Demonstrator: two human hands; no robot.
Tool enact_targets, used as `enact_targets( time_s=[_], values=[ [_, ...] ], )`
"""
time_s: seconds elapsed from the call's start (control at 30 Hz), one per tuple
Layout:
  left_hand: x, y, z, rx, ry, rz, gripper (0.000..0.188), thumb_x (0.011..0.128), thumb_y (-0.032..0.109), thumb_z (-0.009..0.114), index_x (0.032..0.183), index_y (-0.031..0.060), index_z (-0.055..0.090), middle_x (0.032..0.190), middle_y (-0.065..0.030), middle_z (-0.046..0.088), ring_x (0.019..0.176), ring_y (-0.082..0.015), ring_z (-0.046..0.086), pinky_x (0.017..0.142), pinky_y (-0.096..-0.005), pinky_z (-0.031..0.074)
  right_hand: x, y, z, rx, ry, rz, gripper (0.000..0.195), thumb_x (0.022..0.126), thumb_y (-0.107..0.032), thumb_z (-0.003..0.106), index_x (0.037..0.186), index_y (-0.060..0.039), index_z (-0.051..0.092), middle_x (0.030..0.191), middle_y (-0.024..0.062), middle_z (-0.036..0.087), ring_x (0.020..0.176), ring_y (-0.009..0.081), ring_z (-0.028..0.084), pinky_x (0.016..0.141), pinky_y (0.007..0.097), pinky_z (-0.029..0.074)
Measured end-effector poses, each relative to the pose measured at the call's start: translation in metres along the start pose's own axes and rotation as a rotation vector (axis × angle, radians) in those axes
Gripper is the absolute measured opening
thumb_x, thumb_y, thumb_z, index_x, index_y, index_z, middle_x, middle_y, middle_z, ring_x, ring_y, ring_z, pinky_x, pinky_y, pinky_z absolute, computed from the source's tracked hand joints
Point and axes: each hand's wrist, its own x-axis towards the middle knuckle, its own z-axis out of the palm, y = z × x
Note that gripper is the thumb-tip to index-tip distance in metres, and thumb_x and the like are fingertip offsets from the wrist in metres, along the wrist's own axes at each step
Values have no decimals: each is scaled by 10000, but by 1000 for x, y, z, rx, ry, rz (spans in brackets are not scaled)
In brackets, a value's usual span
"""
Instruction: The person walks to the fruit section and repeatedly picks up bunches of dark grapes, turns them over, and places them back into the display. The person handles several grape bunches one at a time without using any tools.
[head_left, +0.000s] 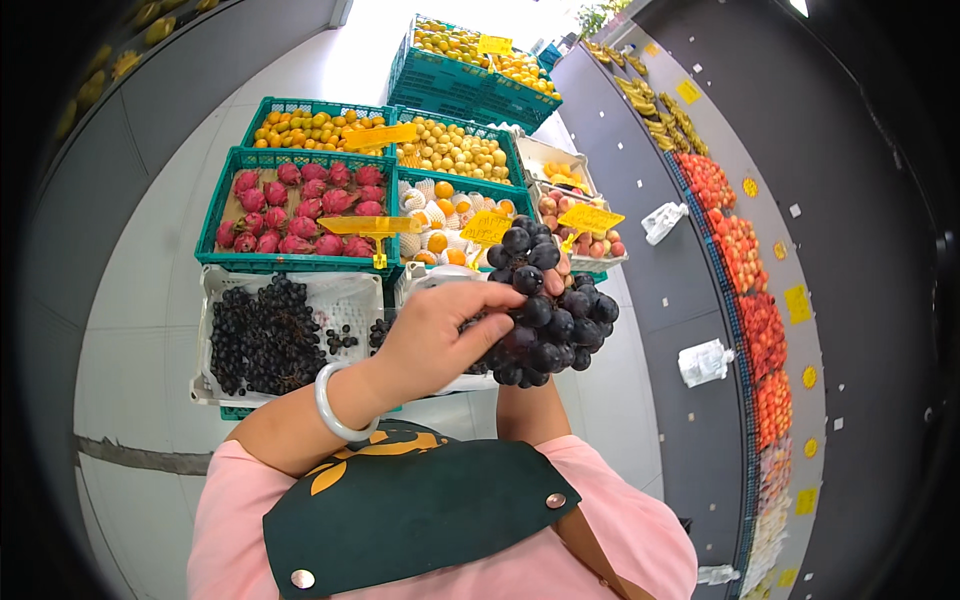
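Observation:
A large bunch of dark grapes (559, 322) is held up in front of my chest. My right hand (555, 279) holds it from behind; only some of its fingers show past the grapes, and the palm is hidden. From the left, my left hand (450, 330), with a pale bangle (324, 405) on the wrist, pinches at the bunch's near-left side with thumb and index finger. What lies between these fingertips is too small to tell. Below and left, a white crate (196, 352) holds more dark grapes (262, 337). Another lined crate with dark grapes is partly behind my left hand.
Green crates hold dragon fruit (302, 229), foam-netted orange fruit (444, 190), small yellow fruit (450, 150) and orange citrus (322, 124). Peaches (600, 244) fill a pale crate at right. Yellow signs (592, 218) stand among them. A long fruit shelf (739, 375) runs along the right, with plastic bags (705, 363) beside it.

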Motion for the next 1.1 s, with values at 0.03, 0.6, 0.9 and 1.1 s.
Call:
enact_targets(
  time_s=[0.03, 0.6, 0.9, 1.1],
  values=[
    [-3, 4, 1, 61, 3, 68, 263, 820, 50, 620, 1081, 17, 617, 1028, -128, 652, 888, -222, 637, 778, -308, 496, -1, 2, 4, 21, 41, 9, 180, 923, -244, 462, 874, -124, 588, 726, 12, 601, 585, 92, 522, 589, 283, 458],
    [-35, 8, 3, 182, 6, 288, 512, 816, 155, 612, 1286, 9, 473, 1278, -148, 513, 1209, -337, 451, 1006, -404, 371, 8, -4, 19, -153, -142, 91, 129, 920, -236, 475, 966, -129, 530, 826, -3, 595, 692, 90, 531, 663, 307, 450],
    [-30, -23, 4, -608, 167, 5, 929, 907, 497, 494, 1451, 18, -86, 1470, -194, 230, 1362, -245, 249, 1083, -352, 225, 18, 3, 37, -874, 156, -78, 96, 913, -146, 508, 955, -61, 493, 892, 79, 580, 831, 196, 615, 740, 345, 549],
    [-7, -42, -6, -947, 241, -113, 735, 895, 647, 320, 1449, 209, 116, 1391, -49, 391, 1255, -197, 440, 974, -398, 426, 39, 22, 42, -1242, 395, -109, 85, 888, -51, 564, 971, -42, 545, 894, 45, 641, 789, 88, 613, 714, 215, 506]
  ],
)
